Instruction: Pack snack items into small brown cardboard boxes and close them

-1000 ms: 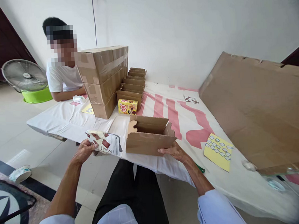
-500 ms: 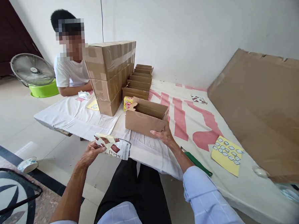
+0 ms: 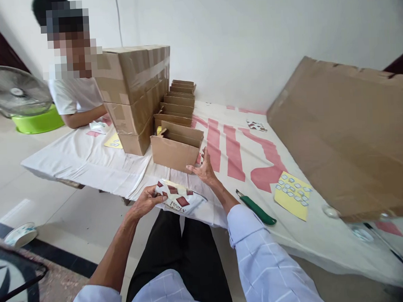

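Note:
My left hand [image 3: 145,201] pinches the left end of a flat printed pouch [image 3: 175,198], white with brown diamond shapes and the letters "Meal". The pouch is over the front edge of the table. At the lower right corner of an open cardboard box [image 3: 174,151], my right hand [image 3: 204,169] has its fingers spread, with the thumb close to the box's front face; I cannot tell if it still touches. The box stands on the cloth in front of a row of similar open boxes [image 3: 177,108]. Something yellow [image 3: 159,130] shows behind its left end.
Taped cartons [image 3: 134,100] are stacked left of the row, and a person [image 3: 79,103] leans on the table behind them. A green utility knife [image 3: 258,209] and a yellow sticker sheet [image 3: 293,195] lie on the right. A large cardboard sheet [image 3: 342,139] stands beyond.
My left hand has brought the pouch rightward, nearer the box. My right hand's fingers have opened away from the box corner. The view has shifted to the right.

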Tool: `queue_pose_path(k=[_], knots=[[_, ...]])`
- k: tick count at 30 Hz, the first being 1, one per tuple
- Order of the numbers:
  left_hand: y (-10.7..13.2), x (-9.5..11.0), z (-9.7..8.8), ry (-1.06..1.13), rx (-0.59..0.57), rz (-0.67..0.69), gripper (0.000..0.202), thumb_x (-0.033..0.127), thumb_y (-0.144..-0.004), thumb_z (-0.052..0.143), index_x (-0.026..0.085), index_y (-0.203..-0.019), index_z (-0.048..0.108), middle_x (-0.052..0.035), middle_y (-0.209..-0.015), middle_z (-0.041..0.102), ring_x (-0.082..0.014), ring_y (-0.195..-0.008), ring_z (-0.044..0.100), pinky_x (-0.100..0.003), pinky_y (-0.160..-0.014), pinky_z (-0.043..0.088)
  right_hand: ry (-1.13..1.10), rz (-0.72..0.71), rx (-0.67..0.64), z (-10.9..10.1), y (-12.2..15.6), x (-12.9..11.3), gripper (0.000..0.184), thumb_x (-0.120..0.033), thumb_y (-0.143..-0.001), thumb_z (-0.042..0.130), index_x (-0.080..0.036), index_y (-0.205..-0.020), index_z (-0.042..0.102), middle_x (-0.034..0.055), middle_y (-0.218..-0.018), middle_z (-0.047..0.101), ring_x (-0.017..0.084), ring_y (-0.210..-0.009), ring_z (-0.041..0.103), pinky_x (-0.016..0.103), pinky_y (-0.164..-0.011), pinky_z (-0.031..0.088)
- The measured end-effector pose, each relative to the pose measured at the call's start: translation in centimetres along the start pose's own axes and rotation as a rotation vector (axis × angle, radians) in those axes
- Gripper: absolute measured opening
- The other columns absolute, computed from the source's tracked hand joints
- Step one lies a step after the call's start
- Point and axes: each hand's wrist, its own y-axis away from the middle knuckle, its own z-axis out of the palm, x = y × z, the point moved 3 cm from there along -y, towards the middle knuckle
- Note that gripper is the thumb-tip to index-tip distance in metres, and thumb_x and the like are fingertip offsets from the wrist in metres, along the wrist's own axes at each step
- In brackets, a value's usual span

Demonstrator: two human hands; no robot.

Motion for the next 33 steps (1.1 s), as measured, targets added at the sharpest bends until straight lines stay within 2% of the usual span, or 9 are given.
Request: queue_pose_path(k=[3, 6, 9, 16, 19, 23, 25, 28, 33], knots=[[-0.6, -0.5, -0.6, -0.048, 0.135, 0.004, 0.041, 0.05, -0.066, 0.097, 0.018, -0.082, 0.076, -0.0038, -0.08, 0.077, -0.0217, -0.077, 0.069, -0.034, -0.078, 0.055, -0.183, 0.139, 0.022, -2.2, 4.5, -0.8, 0.113, -0.081, -0.081, 0.08, -0.023, -0.169, 0.039, 0.023, -0.169, 0.044, 0.038, -0.154, 0.047, 0.056, -0.12, 0.048], [-1.4, -1.4, -0.9, -0.039, 0.258, -0.019, 0.046, 0.051, -0.062, 0.098, 0.018, -0.082, 0.073, -0.0018, -0.077, 0.074, -0.0192, -0.071, 0.066, -0.032, -0.073, 0.053, -0.512, 0.263, -0.214, -2.9, 9.7, -2.6, 0.095, -0.085, -0.083, 0.075, -0.023, -0.153, 0.059, 0.0171, -0.149, 0.066, 0.034, -0.136, 0.064, 0.047, -0.109, 0.058], [-2.2, -2.1, 0.5, -0.02, 0.255, -0.048, 0.05, 0.052, -0.058, 0.1, 0.018, -0.084, 0.072, 0.0001, -0.071, 0.07, -0.0186, -0.066, 0.064, -0.03, -0.068, 0.051, -0.649, 0.364, -0.382, -2.7, 13.4, -4.1, 0.088, -0.072, -0.072, 0.092, -0.02, -0.141, 0.069, 0.0116, -0.131, 0.076, 0.032, -0.123, 0.071, 0.044, -0.107, 0.058], [-3.5, -0.1, 3.4, -0.252, 0.035, 0.013, 0.059, 0.072, -0.076, 0.084, 0.019, -0.099, 0.075, -0.0105, -0.1, 0.079, -0.0291, -0.093, 0.074, -0.039, -0.084, 0.06, -0.569, 0.336, -0.17, -5.0, 15.9, -4.0, 0.064, -0.052, -0.069, 0.095, -0.021, -0.123, 0.08, 0.006, -0.117, 0.081, 0.032, -0.119, 0.072, 0.045, -0.108, 0.057], [-5.1, 3.4, 2.6, -0.691, 0.257, 0.217, 0.069, 0.07, -0.081, 0.079, 0.02, -0.129, 0.071, -0.0173, -0.135, 0.071, -0.0368, -0.118, 0.071, -0.05, -0.1, 0.06, -0.518, 0.356, -0.061, -7.2, 16.6, -3.2, 0.057, -0.052, -0.07, 0.093, -0.018, -0.115, 0.081, 0.0072, -0.115, 0.081, 0.033, -0.116, 0.072, 0.047, -0.108, 0.056], [-7.3, 9.1, 4.1, -1.243, 0.484, 0.476, 0.097, 0.047, -0.083, 0.088, 0.019, -0.165, 0.044, -0.025, -0.178, 0.028, -0.0481, -0.152, 0.048, -0.066, -0.121, 0.046, -0.46, 0.358, 0.08, -9.5, 17.1, -2.6, 0.053, -0.057, -0.07, 0.092, -0.018, -0.105, 0.082, 0.0081, -0.114, 0.081, 0.034, -0.119, 0.07, 0.047, -0.108, 0.056], [-8.4, 11.1, 5.5, -1.377, 0.424, 0.451, 0.102, 0.037, -0.084, 0.089, 0.02, -0.169, 0.037, -0.0232, -0.182, 0.023, -0.0502, -0.152, 0.047, -0.069, -0.118, 0.049, -0.449, 0.36, 0.097, -9.7, 17.2, -2.4, 0.053, -0.058, -0.069, 0.092, -0.018, -0.103, 0.082, 0.0081, -0.11, 0.081, 0.034, -0.116, 0.07, 0.048, -0.107, 0.056], [-9.5, 12.3, 6.6, -1.487, 0.323, 0.319, 0.085, 0.036, -0.091, 0.081, 0.02, -0.166, 0.041, -0.022, -0.172, 0.042, -0.0481, -0.138, 0.06, -0.067, -0.104, 0.059, -0.469, 0.361, 0.11, -9.4, 17.5, -2.2, 0.053, -0.055, -0.069, 0.092, -0.017, -0.105, 0.082, 0.0085, -0.112, 0.081, 0.033, -0.112, 0.072, 0.047, -0.106, 0.057], [-9.8, 11.7, 4.6, -1.641, 0.472, 0.223, 0.054, 0.05, -0.095, 0.072, 0.022, -0.14, 0.062, -0.0172, -0.151, 0.059, -0.0435, -0.126, 0.066, -0.061, -0.094, 0.063, -0.502, 0.34, 0.133, -9.1, 17.9, -2.2, 0.053, -0.053, -0.069, 0.092, -0.018, -0.108, 0.083, 0.0078, -0.116, 0.08, 0.032, -0.116, 0.072, 0.044, -0.107, 0.056]])
